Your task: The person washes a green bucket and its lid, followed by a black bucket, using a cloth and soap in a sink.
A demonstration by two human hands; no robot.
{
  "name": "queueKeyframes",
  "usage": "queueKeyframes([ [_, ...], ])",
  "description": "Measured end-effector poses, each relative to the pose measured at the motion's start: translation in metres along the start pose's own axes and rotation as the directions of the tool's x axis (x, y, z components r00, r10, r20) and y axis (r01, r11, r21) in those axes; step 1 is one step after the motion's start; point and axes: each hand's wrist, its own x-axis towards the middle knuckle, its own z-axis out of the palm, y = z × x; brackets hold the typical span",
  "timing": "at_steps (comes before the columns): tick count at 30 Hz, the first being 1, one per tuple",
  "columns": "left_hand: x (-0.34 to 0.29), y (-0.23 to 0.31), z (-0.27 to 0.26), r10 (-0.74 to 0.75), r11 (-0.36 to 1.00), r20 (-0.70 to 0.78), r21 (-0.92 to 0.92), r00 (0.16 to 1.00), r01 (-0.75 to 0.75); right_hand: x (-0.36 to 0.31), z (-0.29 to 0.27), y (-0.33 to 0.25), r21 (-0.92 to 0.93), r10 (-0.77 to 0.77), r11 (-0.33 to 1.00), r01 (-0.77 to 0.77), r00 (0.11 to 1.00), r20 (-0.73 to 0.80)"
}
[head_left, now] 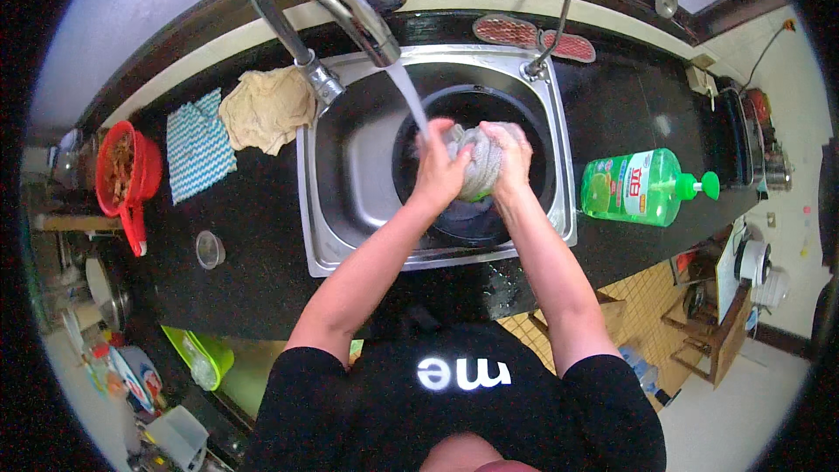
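Note:
A wet grey cloth (481, 164) is bunched between my two hands above the sink. My left hand (437, 168) is closed on its left side, and my right hand (514, 156) grips it from the right. Water runs from the curved chrome faucet (325, 2) in a stream (407, 98) that reaches my left hand. Below the cloth, a round dark basin (549, 135) stands in the stainless steel sink (345, 166). Something dark lies in the basin under my hands, partly hidden. Fingertips on the far side of the cloth are partly blurred.
Right of the sink lies a green dish soap pump bottle (631, 187). To the left are a beige cloth (266, 111), a blue-striped cloth (200, 147), a red strainer (131, 170) and a small clear cup (210, 250). A thin curved spout (564, 0) rises at the sink's back right.

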Motion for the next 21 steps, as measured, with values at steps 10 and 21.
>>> queueKeyframes([
  [10,-0.002,0.066,-0.002,-0.148,0.986,-0.050,-0.087,0.988,0.143,-0.010,-0.027,0.011,0.348,0.297,0.850,-0.394,0.906,0.300],
  [21,0.000,0.065,-0.013,0.559,0.757,0.131,0.323,0.819,-0.568,0.004,-0.018,0.005,0.123,0.456,0.832,-0.541,0.793,0.403],
])
